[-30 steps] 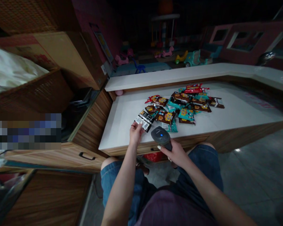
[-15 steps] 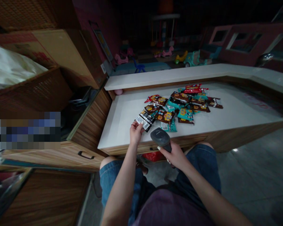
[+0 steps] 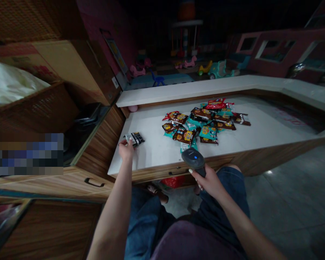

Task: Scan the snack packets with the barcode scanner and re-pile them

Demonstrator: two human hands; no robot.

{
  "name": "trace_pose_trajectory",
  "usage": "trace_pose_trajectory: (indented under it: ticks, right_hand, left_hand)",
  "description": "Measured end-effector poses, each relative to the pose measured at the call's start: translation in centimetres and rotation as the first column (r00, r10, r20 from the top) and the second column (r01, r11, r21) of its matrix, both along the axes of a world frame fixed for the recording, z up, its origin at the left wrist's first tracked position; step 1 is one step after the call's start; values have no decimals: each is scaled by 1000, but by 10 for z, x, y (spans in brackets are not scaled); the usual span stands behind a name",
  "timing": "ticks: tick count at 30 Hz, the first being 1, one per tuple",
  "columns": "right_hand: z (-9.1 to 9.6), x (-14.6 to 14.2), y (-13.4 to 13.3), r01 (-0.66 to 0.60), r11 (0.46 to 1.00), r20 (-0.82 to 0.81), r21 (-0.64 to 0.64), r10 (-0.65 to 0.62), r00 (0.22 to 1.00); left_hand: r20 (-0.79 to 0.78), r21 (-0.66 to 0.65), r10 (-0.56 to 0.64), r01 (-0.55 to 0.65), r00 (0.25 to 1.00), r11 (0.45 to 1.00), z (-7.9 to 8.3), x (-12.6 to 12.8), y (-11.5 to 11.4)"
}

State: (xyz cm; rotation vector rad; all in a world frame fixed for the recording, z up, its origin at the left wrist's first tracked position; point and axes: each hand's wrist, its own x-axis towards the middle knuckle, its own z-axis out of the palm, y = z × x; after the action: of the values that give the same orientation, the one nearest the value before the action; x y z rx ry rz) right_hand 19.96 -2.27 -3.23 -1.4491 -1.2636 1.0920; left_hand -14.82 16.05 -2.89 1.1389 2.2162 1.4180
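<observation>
two hands work at the counter (image 3: 151, 151): the left hand (image 3: 126, 151) touches a black snack packet (image 3: 134, 138), grip unclear; the right hand (image 3: 209, 179) holds a barcode scanner (image 3: 193, 158) near the heap of packets (image 3: 200, 124).

Glossy, crinkled plastic film on the snack packets (image 3: 197, 126). Matt black plastic on the barcode scanner (image 3: 193, 158). Smooth white stone-like surface on the counter (image 3: 148, 151); wood-grain laminate on the drawer front (image 3: 151, 173). Rough woven wicker on the basket (image 3: 29, 108); soft blue denim on the shorts (image 3: 222, 191).
</observation>
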Motion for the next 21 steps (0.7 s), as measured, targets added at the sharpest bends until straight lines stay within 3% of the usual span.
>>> trace_pose_trajectory:
  ticks: [2,4,7,8,10,12,14,17,21]
  right_hand:
    - [-1,3,-2,21,1000,-17,6,-21,1000]
    - [-1,6,-5,18,1000,-23,2,-18,1000]
    - [-4,8,-7,-5,1000,-10,-21,5,1000]
    - [-5,8,-8,-8,1000,-4,-24,7,1000]
    - [-6,9,-8,-9,1000,4,-22,9,1000]
    - [-5,9,-9,-11,1000,8,-13,11,1000]
    - [-3,8,-10,-7,1000,17,0,7,1000]
    - [2,8,-11,7,1000,34,27,-8,999]
    - [5,6,-12,7,1000,43,20,-7,999]
  left_hand:
    - [-198,-80,46,-63,979,995,0,7,-6]
    - [-398,-76,38,-74,917,994,-4,25,-14]
    - [-556,26,-120,162,823,986,-12,69,-23]
    - [-586,35,-235,314,775,949,-15,87,-26]
    - [-649,-11,-463,601,603,799,-20,122,-29]
    - [-701,-104,-576,740,419,665,-22,153,-29]
    - [-711,-176,-630,787,313,591,-23,173,-25]
    - [-674,-167,-665,810,322,562,-22,182,-17]
    - [-514,70,-707,845,485,530,-24,172,-15]
